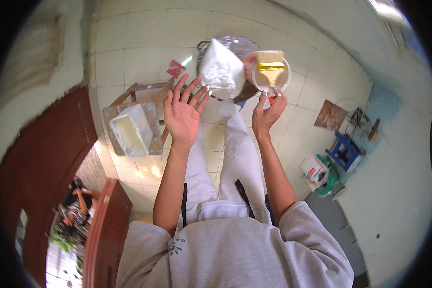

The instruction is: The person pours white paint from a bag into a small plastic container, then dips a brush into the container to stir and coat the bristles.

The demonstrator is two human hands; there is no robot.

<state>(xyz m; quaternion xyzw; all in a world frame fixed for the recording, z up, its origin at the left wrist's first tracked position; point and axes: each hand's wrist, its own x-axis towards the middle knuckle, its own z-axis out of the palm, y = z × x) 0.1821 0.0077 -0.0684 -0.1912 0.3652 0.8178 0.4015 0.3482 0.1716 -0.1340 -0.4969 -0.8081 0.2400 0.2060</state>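
Note:
My left hand [184,115] is open, palm up with fingers spread, its fingertips near a white plastic bag [222,65] with white material on it. My right hand [269,110] grips the handle of a wide paintbrush [270,66] with a gold ferrule, over a round pot [285,77] with a pale rim. Whether the brush touches the pot I cannot tell. Bag and pot are on or over a dark round stand [237,43], largely hidden by them. Small white flecks show on the fingertips of both hands.
A wooden stool with a smeared white container [132,129] stands left. A red scrap [175,68] lies ahead. At right are a brown board [329,115], blue stool [344,149] and bags [316,170] near the wall. At lower left, a person [77,209] is beyond an open door [109,225].

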